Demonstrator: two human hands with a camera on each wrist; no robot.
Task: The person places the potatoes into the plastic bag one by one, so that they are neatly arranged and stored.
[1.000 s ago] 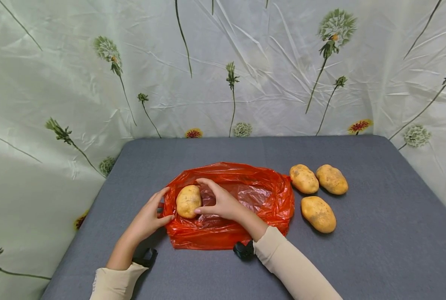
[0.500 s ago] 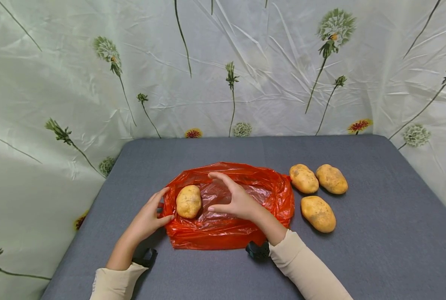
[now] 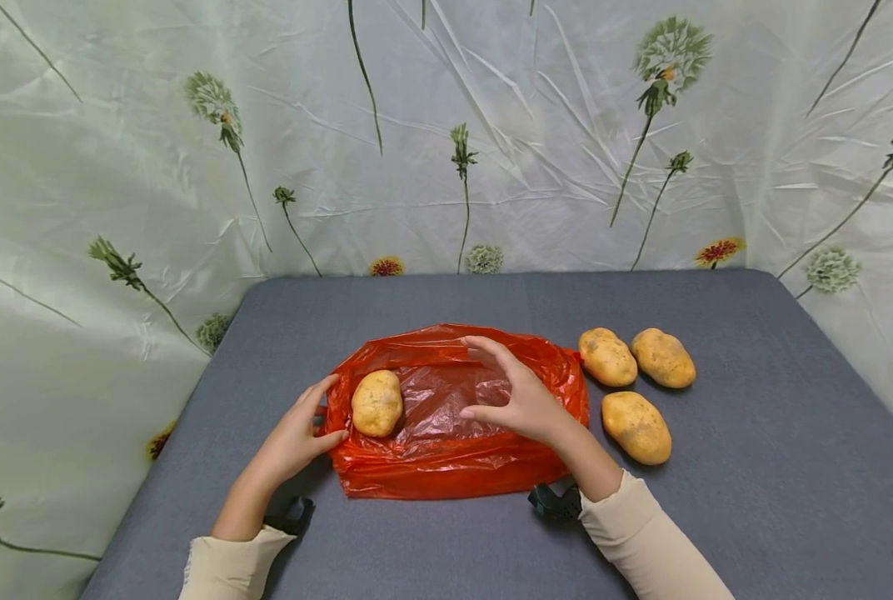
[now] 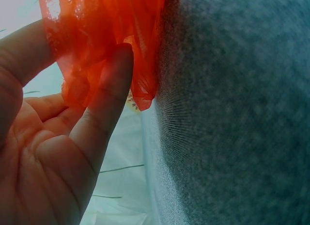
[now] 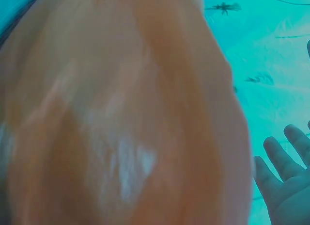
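Note:
A red plastic bag (image 3: 454, 479) lies on the grey table with its mouth spread wide. One potato (image 3: 377, 403) rests in its left end. My left hand (image 3: 296, 429) holds the left side of the bag; in the left wrist view, thumb and fingers are around the red film (image 4: 87, 31). Over the right half of the opening, my right hand (image 3: 525, 400) hovers with thumb and fingers spread, holding nothing. The right wrist view is mostly filled by blurred bag film (image 5: 121, 113), with the spread fingers (image 5: 283, 159) at its right edge.
Right of the bag lie three potatoes: one (image 3: 608, 357) close against its edge, another (image 3: 663, 358) beside that, and a third (image 3: 636, 428) nearer the front. A flower-printed curtain (image 3: 386, 167) hangs behind and left of the table (image 3: 776, 467).
My right hand has come off the potato inside the bag and moved right across the opening. That potato stays in the left end. My left hand has kept its place.

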